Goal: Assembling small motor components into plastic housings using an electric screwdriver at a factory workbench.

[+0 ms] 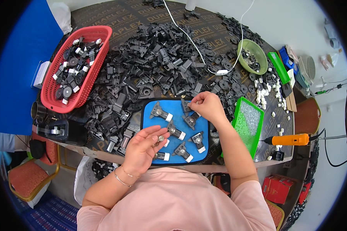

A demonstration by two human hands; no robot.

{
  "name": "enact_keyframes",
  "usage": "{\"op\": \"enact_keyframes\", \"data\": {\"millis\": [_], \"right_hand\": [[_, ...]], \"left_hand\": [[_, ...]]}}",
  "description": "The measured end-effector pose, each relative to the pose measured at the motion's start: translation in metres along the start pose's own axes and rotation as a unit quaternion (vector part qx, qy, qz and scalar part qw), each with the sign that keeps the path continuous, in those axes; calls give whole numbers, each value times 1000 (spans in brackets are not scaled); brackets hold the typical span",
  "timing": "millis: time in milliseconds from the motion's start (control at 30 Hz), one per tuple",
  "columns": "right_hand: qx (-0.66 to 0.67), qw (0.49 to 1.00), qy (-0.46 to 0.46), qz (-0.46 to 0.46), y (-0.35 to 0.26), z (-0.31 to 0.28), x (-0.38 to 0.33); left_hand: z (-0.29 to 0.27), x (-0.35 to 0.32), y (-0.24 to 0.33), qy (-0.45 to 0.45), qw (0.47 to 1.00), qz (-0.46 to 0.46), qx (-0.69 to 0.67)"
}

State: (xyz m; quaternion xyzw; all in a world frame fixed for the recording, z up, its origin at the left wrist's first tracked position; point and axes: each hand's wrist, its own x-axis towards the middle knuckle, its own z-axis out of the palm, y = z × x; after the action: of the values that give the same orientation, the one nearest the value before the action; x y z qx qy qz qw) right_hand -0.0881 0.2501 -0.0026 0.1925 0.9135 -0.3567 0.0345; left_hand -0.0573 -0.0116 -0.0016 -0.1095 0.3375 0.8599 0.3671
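Some small metal bits held in half-curled left hand; black plastic part touching pinched right hand, grip unclear; blue mat below both.

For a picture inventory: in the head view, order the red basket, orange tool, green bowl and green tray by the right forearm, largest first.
1. Red basket
2. Green tray
3. Green bowl
4. Orange tool
Apparent size only; camera distances differ.
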Motion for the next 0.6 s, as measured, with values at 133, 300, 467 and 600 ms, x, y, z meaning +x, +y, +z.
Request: {"op": "enact_keyframes", "data": {"millis": [133, 300, 467, 600], "right_hand": [[6, 1000, -23, -1, 3, 0, 2], [-23, 998, 6, -51, 2, 1, -5], [-19, 997, 43, -63, 1, 5, -6], [-17, 999, 37, -35, 1, 7, -4]], "left_hand": [[2, 0, 1, 10, 1000, -3, -6], [2, -2, 2, 11, 1000, -2, -5], [3, -4, 2, 12, 1000, 3, -3], [3, -6, 3, 15, 1000, 3, -2]]}}
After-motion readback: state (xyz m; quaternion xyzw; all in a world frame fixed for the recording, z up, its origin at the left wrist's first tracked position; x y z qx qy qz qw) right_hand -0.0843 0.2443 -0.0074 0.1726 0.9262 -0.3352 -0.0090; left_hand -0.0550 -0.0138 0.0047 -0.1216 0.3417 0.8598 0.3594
